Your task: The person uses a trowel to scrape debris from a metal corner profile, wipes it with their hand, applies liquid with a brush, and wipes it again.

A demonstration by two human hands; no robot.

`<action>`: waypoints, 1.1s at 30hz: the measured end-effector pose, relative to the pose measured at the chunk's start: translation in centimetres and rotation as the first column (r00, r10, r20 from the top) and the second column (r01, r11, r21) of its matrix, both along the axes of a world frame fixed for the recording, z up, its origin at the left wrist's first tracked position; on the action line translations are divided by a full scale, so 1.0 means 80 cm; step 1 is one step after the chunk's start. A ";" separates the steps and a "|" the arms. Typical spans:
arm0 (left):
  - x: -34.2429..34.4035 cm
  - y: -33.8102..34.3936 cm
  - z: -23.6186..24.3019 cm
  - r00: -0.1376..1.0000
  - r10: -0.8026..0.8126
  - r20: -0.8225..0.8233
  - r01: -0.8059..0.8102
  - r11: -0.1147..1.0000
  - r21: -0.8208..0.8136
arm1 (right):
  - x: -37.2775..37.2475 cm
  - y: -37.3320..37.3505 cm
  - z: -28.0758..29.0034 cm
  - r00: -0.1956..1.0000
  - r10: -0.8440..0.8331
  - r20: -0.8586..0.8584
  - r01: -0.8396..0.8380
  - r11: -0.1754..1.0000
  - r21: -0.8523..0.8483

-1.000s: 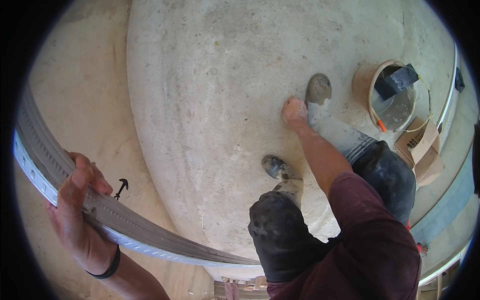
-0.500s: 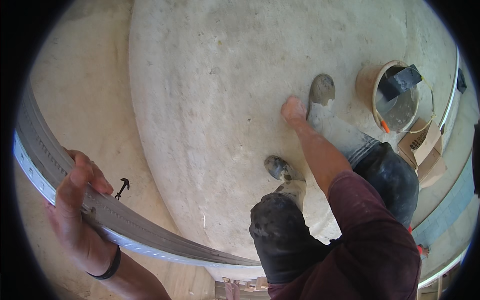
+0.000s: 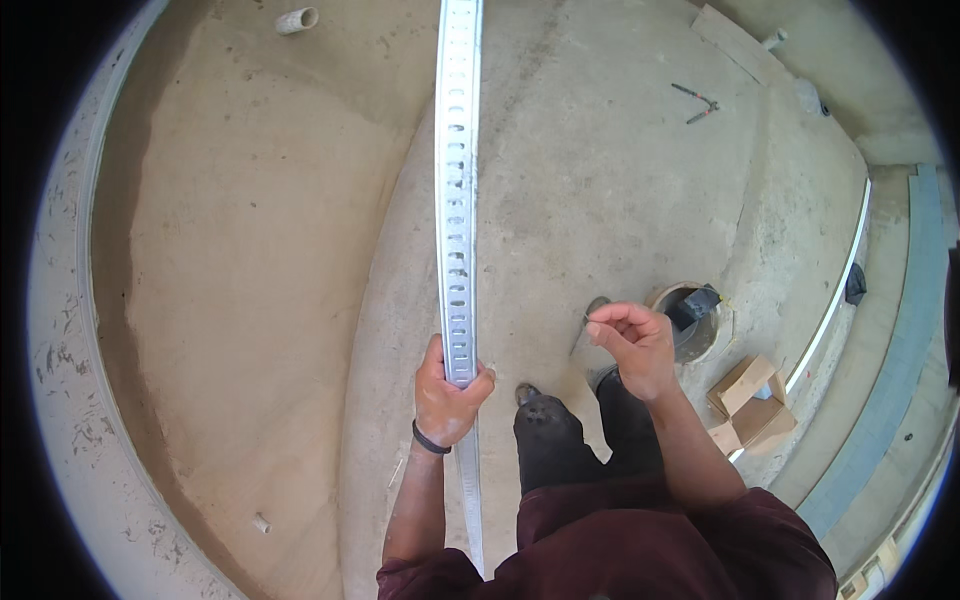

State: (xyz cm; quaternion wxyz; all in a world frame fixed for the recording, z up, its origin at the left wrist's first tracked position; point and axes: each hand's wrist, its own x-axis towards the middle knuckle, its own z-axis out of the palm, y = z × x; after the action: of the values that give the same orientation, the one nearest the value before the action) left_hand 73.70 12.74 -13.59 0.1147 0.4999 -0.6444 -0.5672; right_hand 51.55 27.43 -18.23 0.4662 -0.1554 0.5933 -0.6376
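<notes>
A long slotted metal profile [image 3: 458, 180] runs from the top of the view down past my left side, with a row of openings along its face. My left hand [image 3: 448, 398] is wrapped round it, thumb on one side and fingers on the other. To the right, my right hand [image 3: 637, 345] is raised over my legs, thumb and forefinger pinched together. A thin dark sliver shows at those fingertips, too small to name. Below that hand the bucket [image 3: 657, 297] stands on the floor, holding a dark block [image 3: 697, 306].
An open cardboard box [image 3: 735, 388] lies right of my legs. A splayed two-handled tool [image 3: 696, 104] rests on the floor farther off. Pipe stubs [image 3: 297, 20] stick out at the left. A white strip [image 3: 832, 310] and a blue-grey band [image 3: 885, 360] curve along the right.
I have straightened up from a bend. The profile has swung from the lower left to nearly upright in view, still in my left hand. My right hand has risen from near my shoe.
</notes>
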 end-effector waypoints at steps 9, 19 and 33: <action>0.005 0.056 0.116 0.991 -0.042 -0.125 0.054 0.994 0.093 | -0.047 -0.086 0.278 0.449 0.080 -0.890 -0.369 0.924 -0.103; 0.014 0.047 0.155 0.977 -0.058 -0.205 0.081 0.991 0.106 | -0.016 -0.128 0.302 0.199 0.231 -0.952 -0.605 0.793 0.066; 0.022 0.051 0.149 0.957 -0.051 -0.287 0.083 0.991 0.102 | -0.021 -0.129 0.317 0.102 0.316 -0.943 -0.638 0.749 0.182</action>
State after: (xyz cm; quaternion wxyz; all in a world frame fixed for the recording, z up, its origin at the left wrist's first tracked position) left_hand 75.44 16.81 -1.67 0.1581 0.3970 -0.6048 -0.6721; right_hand 49.91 17.15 7.09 0.1803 -0.7442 0.5672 -0.3033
